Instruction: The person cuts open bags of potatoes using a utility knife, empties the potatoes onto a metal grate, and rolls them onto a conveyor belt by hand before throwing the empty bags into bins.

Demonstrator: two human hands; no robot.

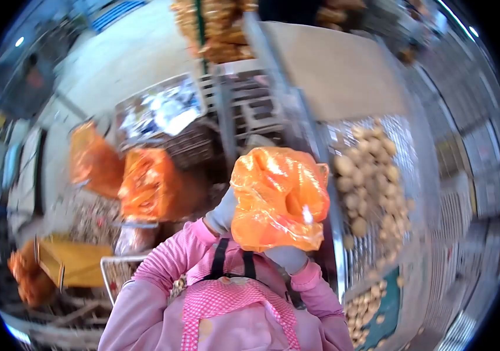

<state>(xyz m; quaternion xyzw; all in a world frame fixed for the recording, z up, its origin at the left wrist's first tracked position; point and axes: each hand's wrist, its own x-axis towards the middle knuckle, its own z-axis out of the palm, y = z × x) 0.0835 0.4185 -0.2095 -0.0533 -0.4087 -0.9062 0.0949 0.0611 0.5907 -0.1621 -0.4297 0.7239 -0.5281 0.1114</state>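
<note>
An orange plastic bag (279, 196) is held up in front of my chest, its film crumpled and shiny, with a hollow in its middle. My left hand (223, 213), in a pale grey glove, grips the bag's left side. At its lower edge, my gloved right hand (288, 257) holds it from below. Most fingers of both hands are hidden behind the film. Whether the bag contains anything, I cannot tell.
To the right, many round, pale potato-like pieces (373, 175) lie on a metal conveyor (405, 137). Filled orange bags (150, 184) stand at the left beside a dark crate (191, 146). A yellow container (77, 263) sits at the lower left.
</note>
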